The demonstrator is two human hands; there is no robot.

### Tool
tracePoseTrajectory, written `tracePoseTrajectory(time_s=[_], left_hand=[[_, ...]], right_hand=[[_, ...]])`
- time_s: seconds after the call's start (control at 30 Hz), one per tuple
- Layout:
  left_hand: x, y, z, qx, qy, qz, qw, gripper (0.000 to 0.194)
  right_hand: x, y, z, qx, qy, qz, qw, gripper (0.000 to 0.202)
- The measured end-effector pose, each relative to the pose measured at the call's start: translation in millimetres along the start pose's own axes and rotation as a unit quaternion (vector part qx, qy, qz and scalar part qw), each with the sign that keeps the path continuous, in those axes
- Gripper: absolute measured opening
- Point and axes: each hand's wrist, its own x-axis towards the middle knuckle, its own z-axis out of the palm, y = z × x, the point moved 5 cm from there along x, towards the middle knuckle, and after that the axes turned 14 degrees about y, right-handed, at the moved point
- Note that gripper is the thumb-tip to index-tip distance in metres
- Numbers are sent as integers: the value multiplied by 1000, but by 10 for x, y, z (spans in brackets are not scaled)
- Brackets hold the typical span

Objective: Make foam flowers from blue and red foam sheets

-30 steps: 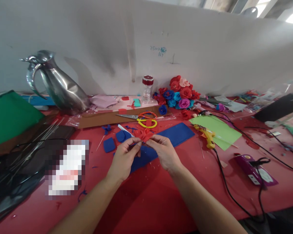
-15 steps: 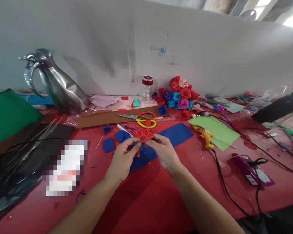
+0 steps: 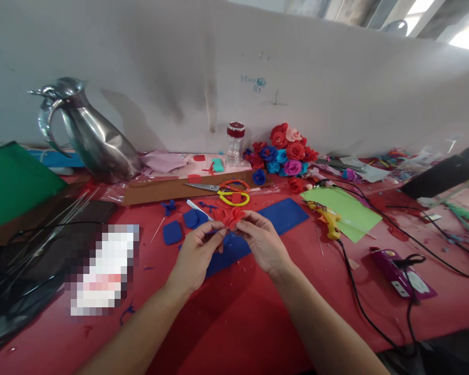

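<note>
Between my fingertips is a red paper flower (image 3: 231,216), held up over a dark blue sheet (image 3: 285,215). My left hand (image 3: 195,255) pinches it from the left and below, thumb against fingers. From the other side my right hand (image 3: 263,242) grips its edge with thumb and forefinger. Just beyond the flower lie scissors (image 3: 234,198) with yellow and orange handles. A white pen (image 3: 197,207) rests by blue rounded cut pieces (image 3: 172,232), left of the flower. The flower's underside is hidden by my fingers.
A yellow glue gun (image 3: 328,221) lies on a light green sheet (image 3: 347,208); its cord runs near a purple power strip (image 3: 402,273). Finished flowers (image 3: 289,151) and a glass jar (image 3: 235,146) stand by the wall. A metal jug (image 3: 96,135) stands back left.
My right hand has shifted its fingers slightly at the flower's edge. My left hand keeps its pinch, and the flower stays in nearly the same place.
</note>
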Motion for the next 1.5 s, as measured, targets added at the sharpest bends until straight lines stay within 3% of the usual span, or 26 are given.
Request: tracePoseTrajectory(time_s=[0.23, 0.5, 0.87, 1.23, 1.5], left_hand=[[-9, 41, 2, -14, 5, -12, 1000, 18], [-4, 29, 11, -24, 11, -35, 999, 20], [9, 9, -7, 23, 13, 5, 1000, 18], [-44, 209, 5, 99, 12, 115, 988, 9], [-46, 209, -4, 106, 19, 120, 987, 10]], right_hand=[[0, 9, -10, 14, -10, 3, 1000, 8], [-46, -80, 40, -72, -14, -90, 993, 9], [-34, -57, 17, -84, -23, -103, 991, 11], [-38, -24, 11, -73, -19, -108, 991, 13], [-49, -56, 17, -71, -8, -111, 991, 10]])
